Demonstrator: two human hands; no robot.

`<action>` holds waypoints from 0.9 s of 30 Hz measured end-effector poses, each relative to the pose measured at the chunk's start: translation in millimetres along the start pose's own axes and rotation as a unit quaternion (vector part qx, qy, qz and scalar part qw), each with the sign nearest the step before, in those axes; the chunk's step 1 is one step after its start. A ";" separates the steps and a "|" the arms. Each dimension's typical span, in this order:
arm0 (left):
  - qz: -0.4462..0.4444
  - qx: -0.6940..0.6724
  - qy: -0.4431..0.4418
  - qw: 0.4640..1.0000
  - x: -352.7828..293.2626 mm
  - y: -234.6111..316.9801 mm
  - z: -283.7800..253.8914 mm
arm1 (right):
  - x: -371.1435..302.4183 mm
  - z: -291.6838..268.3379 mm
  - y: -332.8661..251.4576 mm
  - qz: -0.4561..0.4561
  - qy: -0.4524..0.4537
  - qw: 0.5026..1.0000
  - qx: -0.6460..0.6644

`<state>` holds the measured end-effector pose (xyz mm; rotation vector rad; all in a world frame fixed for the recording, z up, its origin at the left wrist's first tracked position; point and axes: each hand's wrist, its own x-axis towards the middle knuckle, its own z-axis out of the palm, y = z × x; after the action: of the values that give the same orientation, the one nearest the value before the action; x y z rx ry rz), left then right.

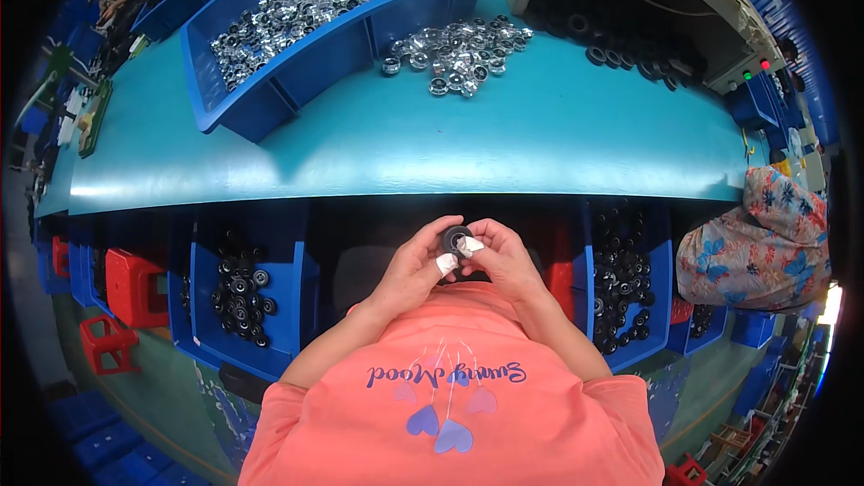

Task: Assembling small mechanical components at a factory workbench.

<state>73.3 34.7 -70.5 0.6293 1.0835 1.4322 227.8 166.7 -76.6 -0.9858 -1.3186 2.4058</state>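
Just above my lap, in front of the table edge, I hold a small black wheel [454, 238] between both hands. My left hand [416, 256] closes on its left side, fingertips at the top. From the right, my right hand [506, 261] grips the same wheel with bent fingers. White wraps cover both thumb tips, and one of them hides part of the wheel's face. On the table beyond, clear, shiny wheel hubs [463, 49] lie in a loose pile.
A long blue bin [279, 90] full of clear hubs stands at the far left on the teal table [504, 144]. Black rings [630, 63] lie by a machine [720, 36]. Blue bins [288, 306] [661, 306] of black wheels flank me. Another person [756, 252] sits at right.
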 end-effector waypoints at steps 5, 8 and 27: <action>0.008 0.138 0.016 0.990 0.1 -1.5 -5.0 | 4.2 5.0 8.0 -0.038 0.026 0.998 -0.048; 0.018 0.174 0.030 0.984 -0.2 -0.9 -4.1 | 5.9 7.3 14.3 -0.078 0.043 0.990 -0.105; 0.000 -0.007 0.034 0.999 3.1 8.0 -0.6 | 3.2 3.0 6.6 -0.025 -0.003 0.998 0.059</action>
<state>68.6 38.4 -64.3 0.5737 1.1266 1.4689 224.2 162.6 -82.3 -0.9044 -1.1742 2.4179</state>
